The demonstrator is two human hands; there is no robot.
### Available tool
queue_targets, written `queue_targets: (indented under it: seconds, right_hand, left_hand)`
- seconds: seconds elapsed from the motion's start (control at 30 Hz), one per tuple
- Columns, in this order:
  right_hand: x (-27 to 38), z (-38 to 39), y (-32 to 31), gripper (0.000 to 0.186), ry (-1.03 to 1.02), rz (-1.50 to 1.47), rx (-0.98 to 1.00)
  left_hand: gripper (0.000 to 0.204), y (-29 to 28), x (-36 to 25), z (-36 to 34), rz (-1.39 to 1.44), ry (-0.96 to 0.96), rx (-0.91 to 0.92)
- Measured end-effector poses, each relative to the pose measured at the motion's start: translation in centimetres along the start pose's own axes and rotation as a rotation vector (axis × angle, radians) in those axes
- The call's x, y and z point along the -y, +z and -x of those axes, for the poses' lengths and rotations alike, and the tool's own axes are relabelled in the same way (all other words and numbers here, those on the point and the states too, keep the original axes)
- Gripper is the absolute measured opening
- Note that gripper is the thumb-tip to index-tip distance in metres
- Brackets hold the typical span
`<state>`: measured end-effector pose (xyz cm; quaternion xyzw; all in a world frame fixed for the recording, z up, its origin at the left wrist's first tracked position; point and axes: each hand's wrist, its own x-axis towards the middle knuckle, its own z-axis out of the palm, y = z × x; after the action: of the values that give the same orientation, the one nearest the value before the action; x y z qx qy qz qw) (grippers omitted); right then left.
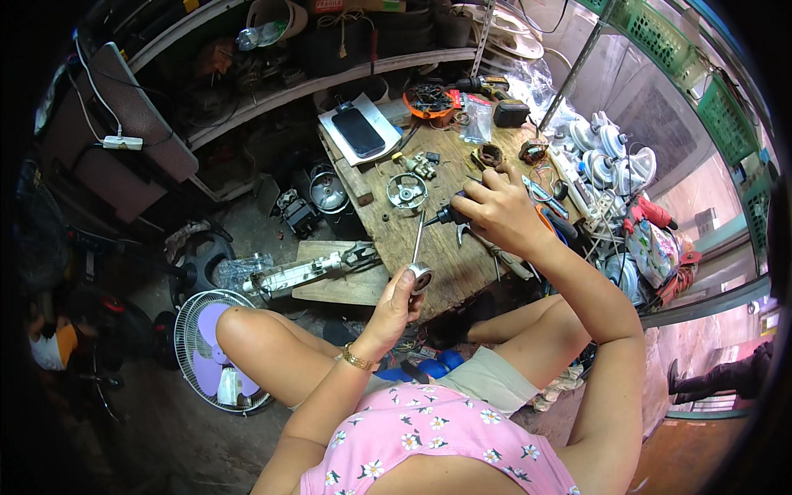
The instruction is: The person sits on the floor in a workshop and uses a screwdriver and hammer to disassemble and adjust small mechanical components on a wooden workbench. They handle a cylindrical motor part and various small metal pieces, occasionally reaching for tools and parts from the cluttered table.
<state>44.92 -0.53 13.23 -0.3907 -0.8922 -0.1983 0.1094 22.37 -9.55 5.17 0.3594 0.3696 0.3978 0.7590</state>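
Observation:
My left hand (pixel 398 304), with a gold watch at its wrist, is closed on a round metal motor part with a long thin shaft (pixel 420 239) pointing up and away. Above the bench's near side, my right hand (pixel 502 210) grips a black narrow-tipped tool (pixel 446 215). Its tip is at the shaft's upper end; whether they touch I cannot tell. The fingers hide the rest of the tool. Just beyond lies a round silver motor housing (pixel 407 190), with a small gear unit (pixel 418 165) behind it. A wound motor coil (pixel 487 155) rests farther right.
On the wooden bench (pixel 396 235) are a dark phone (pixel 360 132) on white paper, an orange bowl of small parts (pixel 431 101) and a cordless drill (pixel 487 84). White fan parts (pixel 610 144) crowd the right. A purple-bladed fan (pixel 216 355) stands by my left knee.

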Motion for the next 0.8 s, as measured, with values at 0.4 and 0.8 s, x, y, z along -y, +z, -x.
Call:
queue_targets:
  seconds: [0.4, 0.8]
  right_hand:
    - [-0.2, 0.3, 0.0, 0.035, 0.012, 0.06, -0.007]
    - [0.0, 1.0, 0.4, 0.025, 0.036, 0.019, -0.067]
  left_hand:
    - [0.054, 0.5, 0.1, 0.0, -0.049, 0.007, 0.015]
    - [0.052, 0.3, 0.5, -0.5, -0.16, 0.03, 0.036]
